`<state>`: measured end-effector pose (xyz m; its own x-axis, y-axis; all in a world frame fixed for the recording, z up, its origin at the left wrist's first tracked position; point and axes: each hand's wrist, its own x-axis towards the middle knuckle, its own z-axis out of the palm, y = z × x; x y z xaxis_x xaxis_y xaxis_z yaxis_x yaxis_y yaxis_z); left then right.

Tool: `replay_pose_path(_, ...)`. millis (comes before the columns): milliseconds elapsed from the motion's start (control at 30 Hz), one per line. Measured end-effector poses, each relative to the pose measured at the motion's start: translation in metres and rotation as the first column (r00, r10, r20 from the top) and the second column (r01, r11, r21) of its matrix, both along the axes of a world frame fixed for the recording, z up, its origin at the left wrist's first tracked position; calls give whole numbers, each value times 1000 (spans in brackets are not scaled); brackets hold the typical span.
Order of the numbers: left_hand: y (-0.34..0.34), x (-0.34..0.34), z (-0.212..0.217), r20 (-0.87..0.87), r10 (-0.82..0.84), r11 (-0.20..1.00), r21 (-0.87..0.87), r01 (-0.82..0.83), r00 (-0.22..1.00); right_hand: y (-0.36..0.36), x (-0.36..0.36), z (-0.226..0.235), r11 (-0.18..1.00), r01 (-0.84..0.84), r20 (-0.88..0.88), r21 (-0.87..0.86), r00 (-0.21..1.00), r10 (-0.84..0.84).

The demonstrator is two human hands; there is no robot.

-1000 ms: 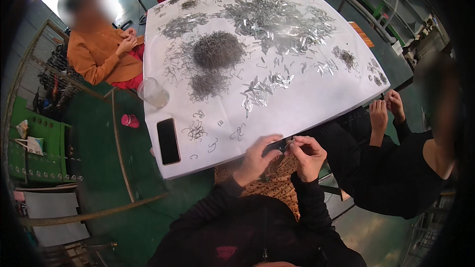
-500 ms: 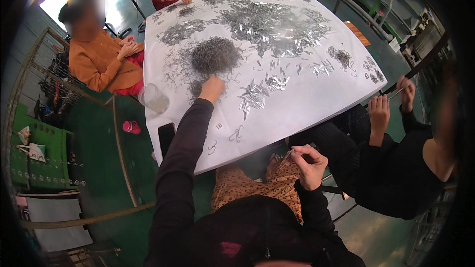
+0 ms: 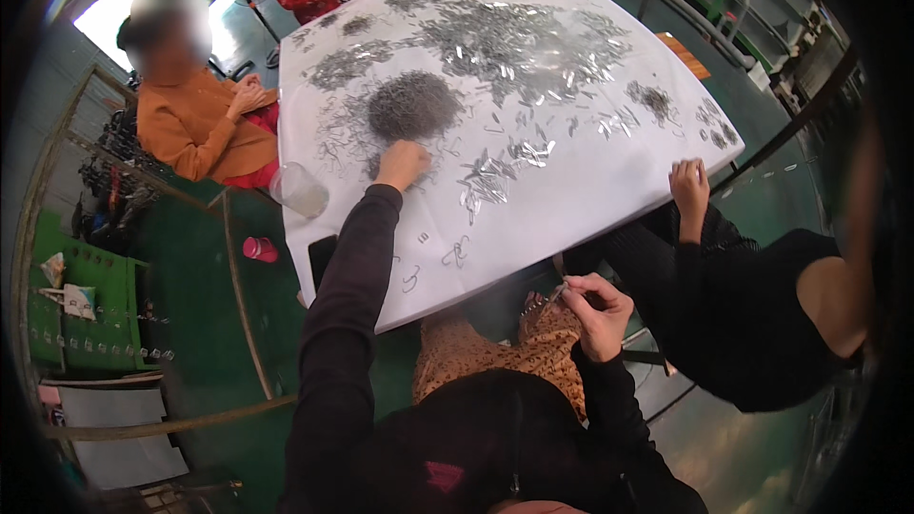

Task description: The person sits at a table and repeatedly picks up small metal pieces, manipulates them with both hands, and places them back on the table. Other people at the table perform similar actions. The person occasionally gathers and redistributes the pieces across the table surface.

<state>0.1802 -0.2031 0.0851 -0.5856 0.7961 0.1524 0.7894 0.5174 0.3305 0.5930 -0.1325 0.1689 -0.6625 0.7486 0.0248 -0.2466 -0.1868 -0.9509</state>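
While your right hand [image 3: 600,320] pinches a thin metal piece [image 3: 560,291], your left hand [image 3: 404,165], grip unreadable, is at the wire hooks [image 3: 414,107] on the worktop [image 3: 581,176]: likely light, stiff, tangly; best taken mid-shank.

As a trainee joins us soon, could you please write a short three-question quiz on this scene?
1. Fill in, left or right: the clear round plastic tub stands on the ____ side of the white-covered table.
2. Which is nearest the person's left hand: (a) the pink container, (b) the mound of dark-grey bent metal wires, (c) the brown wooden board?
3. True or false: the right hand lies flat on the table.
Key: 1, left; 2, b; 3, false: it is off the table, pinching thin metal pieces.
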Motion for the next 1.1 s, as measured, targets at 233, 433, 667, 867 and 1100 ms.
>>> replay_pose_path(233,1,-9,-27,-151,-7,996,-89,-7,989,-2,7,4,1000,20,-64,-9,998,-20)
replay_pose_path(433,-9,-19,-51,-2,-221,974,-58,220,975,-3,4,3,1000,2,-60,6,998,-2)
replay_pose_path(667,-12,-15,-26,-190,-178,973,111,201,966,-6,1,4,1000,-2,-76,-7,997,2)
replay_pose_path(867,-16,-12,25,117,-154,975,179,132,981,-7,2,5,1000,5,-95,6,996,-4)
replay_pose_path(1100,-99,5,87,332,-138,934,-269,234,933,-10,0,-3,998,-14,-112,59,994,20)
